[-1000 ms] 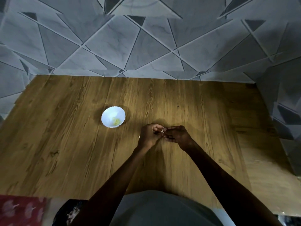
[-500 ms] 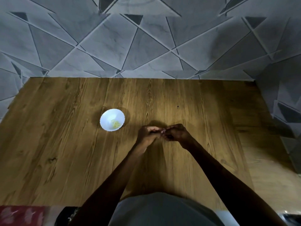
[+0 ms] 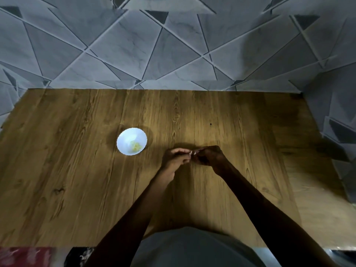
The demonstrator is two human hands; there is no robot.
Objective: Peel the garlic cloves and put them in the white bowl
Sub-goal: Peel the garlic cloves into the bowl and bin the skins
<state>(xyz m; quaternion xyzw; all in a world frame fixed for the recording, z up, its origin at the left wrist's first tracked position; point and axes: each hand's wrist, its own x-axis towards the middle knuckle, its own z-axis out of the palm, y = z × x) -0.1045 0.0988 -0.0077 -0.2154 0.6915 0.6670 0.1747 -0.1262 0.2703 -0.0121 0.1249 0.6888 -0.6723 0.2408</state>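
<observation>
Both hands meet low over the wooden surface [image 3: 77, 180], fingertips drawn together on a small pale garlic clove [image 3: 191, 152]. The left hand [image 3: 173, 159] pinches it, probably to steady it, while the right hand [image 3: 210, 157] pinches at its end, likely to lift the skin. How much skin remains is too small to tell. The white bowl [image 3: 123, 137] sits near the left hand, handy for dropping, with yellowish peeled cloves [image 3: 136, 146] inside
</observation>
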